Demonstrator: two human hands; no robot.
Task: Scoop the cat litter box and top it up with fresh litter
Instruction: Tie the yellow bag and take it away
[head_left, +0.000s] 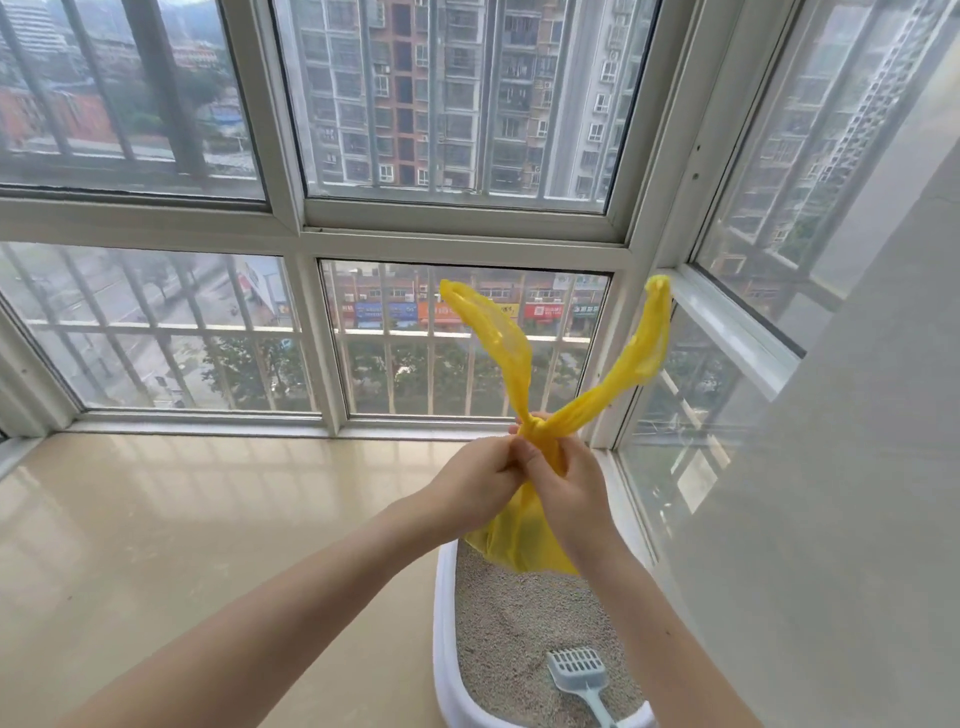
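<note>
Head view. I hold a yellow waste bag (524, 535) in the air above the far end of the white litter box (444, 623), with both hands closed on its neck. My left hand (480, 475) pinches the twisted plastic from the left; my right hand (571, 496) grips it from the right, fingers curled round the gather. The two hands touch each other at the knot (537, 431), so neither is nearer to it than the other. From the knot the two bag handles (498, 332) rise and splay apart in a V, one leaning left, one leaning right toward the window frame (727, 312). The bag's long axis runs near vertical: handles above the hands, the filled belly hanging just below them and overlapping the box's far rim in this view; I cannot tell whether it touches the litter.

The grey litter (519, 629) lies directly below and toward me from the hands. A pale blue scoop (579, 673) rests on the litter at the near end, head toward the bag, handle toward me. The box sits on a glossy beige floor (156, 545) beside the right wall.

I judge that scooping is finished and the bag is being tied off. No fresh-litter supply is in view, so the top-up appears not yet begun.
</note>
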